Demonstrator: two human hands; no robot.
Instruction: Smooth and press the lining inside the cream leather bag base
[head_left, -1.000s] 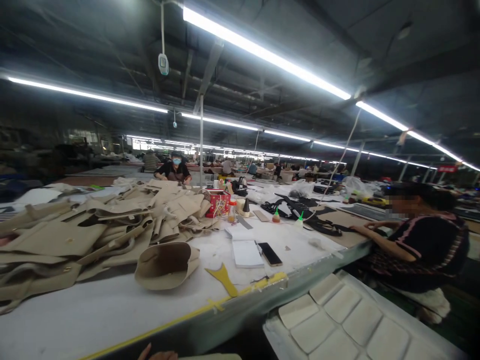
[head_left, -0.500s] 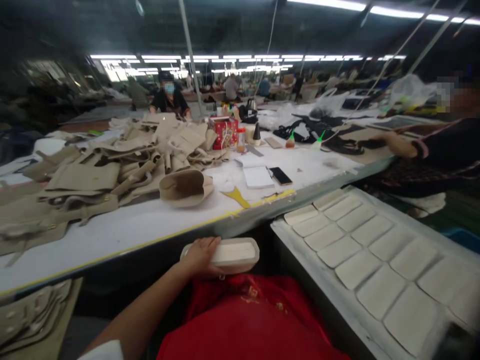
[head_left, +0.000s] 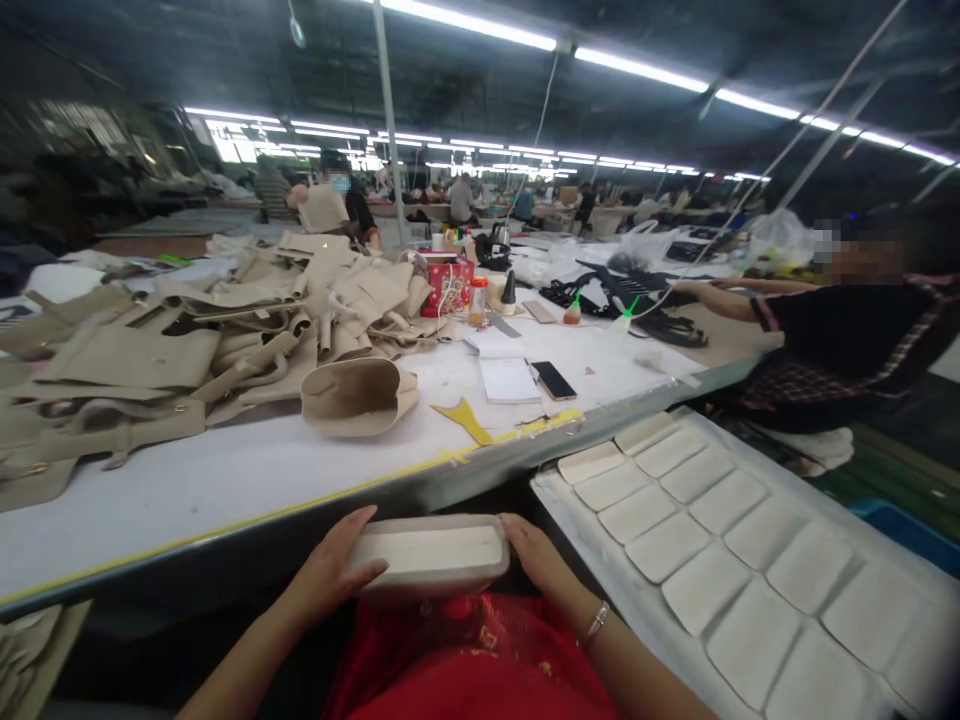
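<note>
Two hands hold one beige bag base (head_left: 429,553) low in the middle of the frame, just above a red lap. The left hand (head_left: 330,570) grips its left end, thumb lying on the top face and fingers curled underneath. The right hand (head_left: 534,548) clasps its right end, fingers wrapped round the rounded corner; a thin bracelet (head_left: 596,624) sits on that wrist. The base is a flat oblong with rounded corners and a raised rim, held level and near the edge of the long white table (head_left: 225,480) without touching it.

To the lower right of the frame, a white board (head_left: 570,520) carries rows of pale oblong pads (head_left: 667,545) laid side by side. On the table, at the left of the frame, lies a big heap of beige bag pieces (head_left: 187,340), and one half-formed beige bag (head_left: 356,395) lies on its side in front of the heap. Right of it are a yellow cut-out (head_left: 465,420), a white notebook (head_left: 508,380) and a black phone (head_left: 553,380) just beside the notebook. Farther back stand a red box (head_left: 448,285) and small glue bottles (head_left: 573,312). At the right of the frame a seated person (head_left: 840,330) reaches an arm across black straps (head_left: 637,310) on the table.
</note>
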